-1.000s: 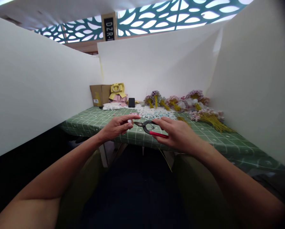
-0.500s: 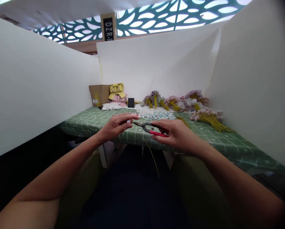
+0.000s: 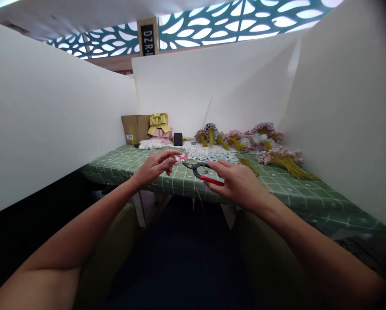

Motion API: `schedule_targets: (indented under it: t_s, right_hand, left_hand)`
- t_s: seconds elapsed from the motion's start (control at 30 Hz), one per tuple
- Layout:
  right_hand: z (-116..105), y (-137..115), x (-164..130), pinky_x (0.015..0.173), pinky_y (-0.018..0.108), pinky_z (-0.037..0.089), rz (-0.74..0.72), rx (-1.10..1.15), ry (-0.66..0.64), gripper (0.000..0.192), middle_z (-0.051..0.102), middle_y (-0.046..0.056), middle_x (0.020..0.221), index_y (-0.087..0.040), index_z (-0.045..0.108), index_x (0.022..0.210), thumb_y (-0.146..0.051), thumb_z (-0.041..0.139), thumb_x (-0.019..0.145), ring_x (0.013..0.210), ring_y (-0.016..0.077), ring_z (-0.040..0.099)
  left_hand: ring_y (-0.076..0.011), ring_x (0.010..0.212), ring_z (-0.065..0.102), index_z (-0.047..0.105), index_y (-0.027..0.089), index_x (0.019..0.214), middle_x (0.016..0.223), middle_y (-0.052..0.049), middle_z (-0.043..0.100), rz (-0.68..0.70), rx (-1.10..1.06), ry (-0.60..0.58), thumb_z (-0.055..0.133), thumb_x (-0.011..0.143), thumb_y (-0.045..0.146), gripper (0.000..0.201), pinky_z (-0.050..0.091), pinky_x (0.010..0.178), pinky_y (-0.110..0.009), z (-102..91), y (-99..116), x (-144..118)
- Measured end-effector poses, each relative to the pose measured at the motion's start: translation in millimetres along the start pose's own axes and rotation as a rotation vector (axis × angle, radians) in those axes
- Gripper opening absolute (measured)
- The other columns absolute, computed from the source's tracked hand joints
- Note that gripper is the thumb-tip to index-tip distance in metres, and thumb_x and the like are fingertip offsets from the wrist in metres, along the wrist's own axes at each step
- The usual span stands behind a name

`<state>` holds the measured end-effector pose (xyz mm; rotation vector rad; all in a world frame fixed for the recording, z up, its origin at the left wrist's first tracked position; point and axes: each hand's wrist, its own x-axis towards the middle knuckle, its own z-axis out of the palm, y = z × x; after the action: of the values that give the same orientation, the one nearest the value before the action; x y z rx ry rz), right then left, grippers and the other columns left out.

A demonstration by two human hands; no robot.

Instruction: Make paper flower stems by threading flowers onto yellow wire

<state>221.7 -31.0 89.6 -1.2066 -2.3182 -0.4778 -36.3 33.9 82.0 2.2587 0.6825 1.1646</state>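
Note:
My left hand [image 3: 157,165] pinches a small pink and white flower head [image 3: 181,158] at its fingertips, just above the green checked table [image 3: 147,170]. My right hand [image 3: 236,181] grips a pair of black pliers with red handles [image 3: 202,172], whose jaws point left toward the flower head. A thin yellowish wire stem [image 3: 203,122] rises from near the jaws up to the right. Behind the hands lies a pile of pale blue and white flower heads [image 3: 209,153].
White boards [image 3: 51,116] wall in the table on three sides. At the back stand a cardboard box [image 3: 135,128], yellow and pink bows [image 3: 160,125] and a small black object [image 3: 178,138]. Bundles of yellow-stemmed flowers [image 3: 277,157] lie at the back right.
The thin wire stem, which hung down below the table edge, now points upward. My left hand has shifted slightly up and right, with the flower head nearer the pliers' jaws.

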Motion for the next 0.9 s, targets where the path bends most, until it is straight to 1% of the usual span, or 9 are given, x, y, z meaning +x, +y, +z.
schedule_targets:
  t_s: [0.07, 0.17, 0.37, 0.47, 0.53, 0.63, 0.7, 0.8, 0.9]
  right_hand:
    - [2, -1, -2, 0.057, 0.027, 0.036, -0.028, -0.095, 0.037, 0.041, 0.066, 0.010, 0.102, -0.016, 0.058, 0.121, -0.041, 0.053, 0.088, 0.074, 0.0194, 0.061]
    - [5, -2, -4, 0.056, 0.028, 0.035, -0.072, -0.191, 0.077, 0.042, 0.066, 0.011, 0.102, -0.015, 0.056, 0.121, -0.040, 0.053, 0.088, 0.076, 0.0208, 0.061]
    - [6, -3, -5, 0.056, 0.028, 0.035, -0.082, -0.178, 0.079, 0.043, 0.065, 0.011, 0.101, -0.015, 0.055, 0.124, -0.039, 0.053, 0.088, 0.074, 0.0199, 0.059]
    - [2, -2, -3, 0.058, 0.027, 0.037, -0.046, -0.032, 0.041, 0.043, 0.066, 0.009, 0.098, -0.016, 0.058, 0.124, -0.039, 0.054, 0.087, 0.073, 0.0184, 0.059]
    - [-2, -2, 0, 0.061, 0.027, 0.039, -0.003, 0.149, -0.021, 0.041, 0.068, 0.008, 0.094, -0.017, 0.061, 0.120, -0.038, 0.057, 0.085, 0.071, 0.0170, 0.058]
    - [-7, -1, 3, 0.060, 0.025, 0.041, 0.092, 0.462, -0.167, 0.038, 0.070, 0.006, 0.089, -0.017, 0.066, 0.115, -0.037, 0.059, 0.083, 0.069, 0.0157, 0.059]
    - [-8, -2, 5, 0.058, 0.025, 0.041, 0.145, 0.563, -0.229, 0.036, 0.071, 0.005, 0.086, -0.017, 0.068, 0.111, -0.037, 0.059, 0.082, 0.067, 0.0155, 0.059]
    - [-6, -3, 6, 0.056, 0.024, 0.038, 0.147, 0.475, -0.186, 0.032, 0.070, 0.004, 0.078, -0.017, 0.070, 0.107, -0.035, 0.060, 0.082, 0.063, 0.0151, 0.057]
    - [-1, -5, 4, 0.059, 0.025, 0.037, 0.094, 0.297, -0.091, 0.032, 0.069, 0.006, 0.083, -0.017, 0.069, 0.107, -0.034, 0.060, 0.082, 0.068, 0.0160, 0.058]
  left_hand:
    - [-0.0080, 0.058, 0.057, 0.061, 0.012, 0.114, 0.076, -0.004, 0.062, -0.049, 0.010, 0.003, 0.052, 0.090, 0.036, 0.035, 0.049, 0.057, -0.022, 1.8, 2, 0]
    - [-0.0072, 0.055, 0.056, 0.062, 0.013, 0.106, 0.074, -0.003, 0.062, -0.077, 0.012, 0.024, 0.055, 0.089, 0.036, 0.029, 0.048, 0.055, -0.021, 4.3, 4, -1]
    - [-0.0092, 0.061, 0.058, 0.061, 0.014, 0.103, 0.070, -0.001, 0.061, -0.004, 0.136, -0.012, 0.051, 0.091, 0.031, 0.023, 0.048, 0.062, -0.022, 0.5, 6, -1]
    - [-0.0095, 0.063, 0.058, 0.060, 0.015, 0.102, 0.070, -0.001, 0.060, 0.040, 0.186, -0.043, 0.050, 0.091, 0.029, 0.021, 0.047, 0.063, -0.023, -2.8, 9, -1]
    - [-0.0091, 0.063, 0.057, 0.059, 0.015, 0.102, 0.075, -0.002, 0.061, 0.100, 0.246, -0.038, 0.050, 0.091, 0.028, 0.020, 0.047, 0.063, -0.023, -3.9, 10, -1]
    - [-0.0113, 0.073, 0.058, 0.060, 0.016, 0.101, 0.088, -0.005, 0.063, 0.256, 0.415, 0.017, 0.052, 0.090, 0.026, 0.017, 0.048, 0.071, -0.027, -3.6, 7, -1]
    - [-0.0133, 0.082, 0.058, 0.061, 0.016, 0.101, 0.093, -0.007, 0.064, 0.321, 0.481, 0.051, 0.055, 0.089, 0.025, 0.017, 0.048, 0.078, -0.029, -2.8, 1, -1]
    - [-0.0123, 0.082, 0.058, 0.061, 0.017, 0.108, 0.099, -0.007, 0.063, 0.252, 0.399, 0.041, 0.058, 0.087, 0.026, 0.023, 0.049, 0.075, -0.027, -2.5, -10, -1]
    - [-0.0100, 0.074, 0.060, 0.054, 0.018, 0.122, 0.098, -0.007, 0.062, 0.134, 0.187, 0.000, 0.058, 0.087, 0.029, 0.037, 0.051, 0.069, -0.024, -3.7, -13, -1]
